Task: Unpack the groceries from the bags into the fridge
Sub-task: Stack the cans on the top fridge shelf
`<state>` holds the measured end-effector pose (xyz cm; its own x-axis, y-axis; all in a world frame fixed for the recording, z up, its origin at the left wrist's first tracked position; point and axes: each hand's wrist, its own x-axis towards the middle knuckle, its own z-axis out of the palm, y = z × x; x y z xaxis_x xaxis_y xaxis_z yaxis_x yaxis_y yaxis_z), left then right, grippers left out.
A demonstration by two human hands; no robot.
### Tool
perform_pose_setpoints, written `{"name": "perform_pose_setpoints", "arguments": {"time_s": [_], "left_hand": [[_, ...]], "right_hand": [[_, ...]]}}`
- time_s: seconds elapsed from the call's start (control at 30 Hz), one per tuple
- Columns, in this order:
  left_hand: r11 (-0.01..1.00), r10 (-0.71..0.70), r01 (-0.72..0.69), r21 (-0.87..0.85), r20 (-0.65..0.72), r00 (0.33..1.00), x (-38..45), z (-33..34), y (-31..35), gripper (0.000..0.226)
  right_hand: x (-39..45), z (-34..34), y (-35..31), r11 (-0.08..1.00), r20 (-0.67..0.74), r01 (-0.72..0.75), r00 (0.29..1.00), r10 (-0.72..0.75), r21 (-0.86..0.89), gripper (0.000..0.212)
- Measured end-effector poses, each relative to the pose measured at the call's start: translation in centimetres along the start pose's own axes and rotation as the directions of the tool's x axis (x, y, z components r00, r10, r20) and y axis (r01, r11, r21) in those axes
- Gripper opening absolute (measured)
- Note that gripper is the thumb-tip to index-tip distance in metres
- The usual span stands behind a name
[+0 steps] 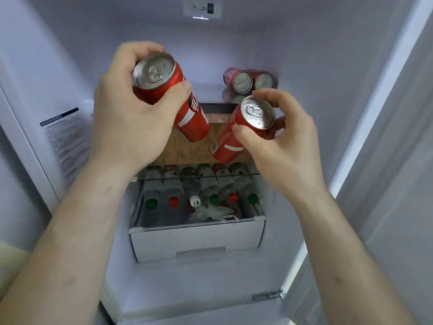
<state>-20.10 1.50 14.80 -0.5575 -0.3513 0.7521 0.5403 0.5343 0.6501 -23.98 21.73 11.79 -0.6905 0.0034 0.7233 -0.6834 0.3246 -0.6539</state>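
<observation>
Left hand: the left hand [131, 109] has its grip wrapped round the upper part of a red soda can [173, 99], fingers over the far side, thumb across the near side.
Left can: tilted, silver top toward the camera, base pointing down and to the right, held in the air inside the open fridge [304, 55].
Right hand: the right hand [281, 146] pinches a second red can [243, 130] near its top rim between thumb and fingertips.
Right can: tilted the other way, base pointing down and to the left; the two bases are near each other, apart.
Shelf: two more red cans [248, 79] lie on their sides at the back right of a glass shelf [201, 175], tops facing out, side by side.
Drawer: below, a white drawer [199, 240] holds a row of bottles [194, 195] with green, red and white caps.
Side wall: a printed label [63, 141] is stuck on the left inner wall.
</observation>
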Motion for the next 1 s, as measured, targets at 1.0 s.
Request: {"name": "perform_pose_setpoints", "arguments": {"time_s": [1.0], "left_hand": [[0.945,0.053,-0.067,0.321,0.052,0.997,6.8,5.5,-6.4,0.05]], "right_hand": [[9.7,9.1,5.5,0.979,-0.131,0.188,0.971,-0.198,-0.083,0.054]]}}
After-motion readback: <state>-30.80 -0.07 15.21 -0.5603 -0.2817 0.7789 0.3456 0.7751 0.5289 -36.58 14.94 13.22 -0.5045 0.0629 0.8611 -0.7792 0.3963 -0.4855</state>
